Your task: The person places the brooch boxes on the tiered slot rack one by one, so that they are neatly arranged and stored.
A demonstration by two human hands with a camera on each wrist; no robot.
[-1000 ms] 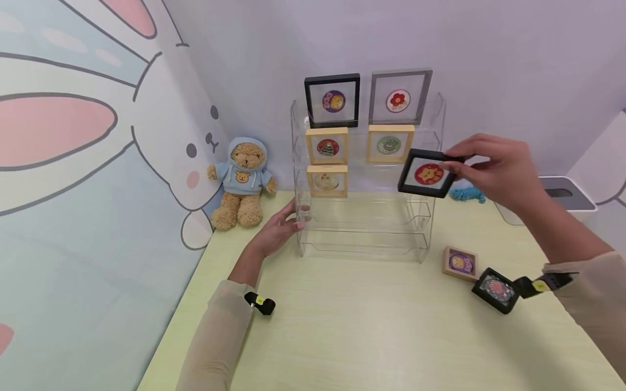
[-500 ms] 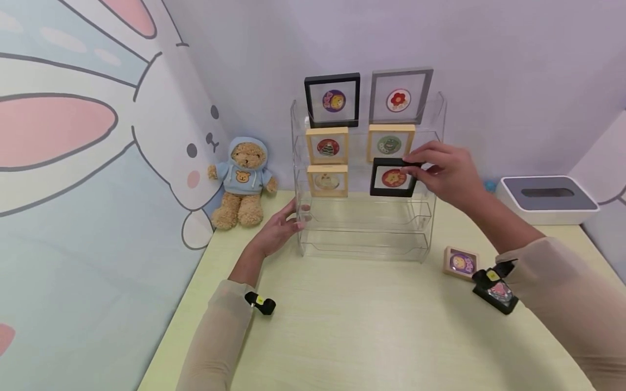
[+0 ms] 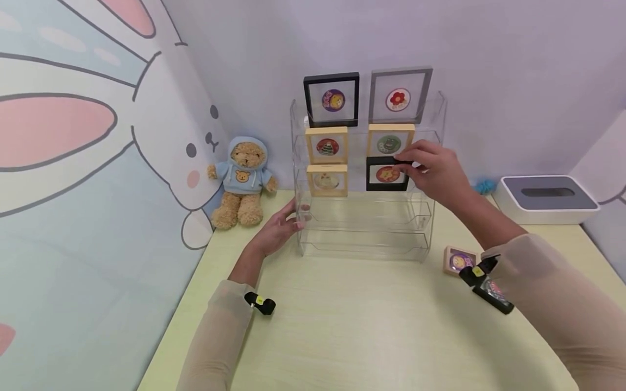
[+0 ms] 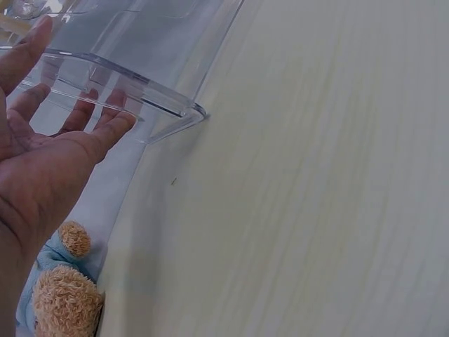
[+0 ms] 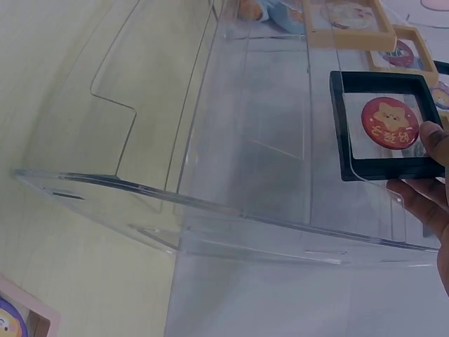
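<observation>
My right hand [image 3: 437,171] pinches the top right of a black square frame [image 3: 386,187] with a red round badge. In the right wrist view this black frame [image 5: 347,140] sits partly behind a clear front lip, on the third tier of the clear acrylic rack [image 3: 362,252]. My left hand [image 3: 276,233] rests against the rack's left side; its fingers [image 4: 81,112] are spread and touch the clear panel in the left wrist view. Higher tiers bear a black frame [image 3: 308,103], a grey frame [image 3: 425,98] and wooden frames [image 3: 344,146]. Left of the held frame stands another wooden frame [image 3: 344,182].
A teddy bear [image 3: 242,182] in a blue hoodie sits left of the rack. On the table at right lie a small wooden frame [image 3: 457,263] and a black frame [image 3: 494,298] partly covered by the sleeve. A white-and-grey box [image 3: 548,214] stands behind them.
My right hand has carried the black frame leftward from the rack's right side onto the third tier, moving slightly up and left at the end. My left hand has not moved.
</observation>
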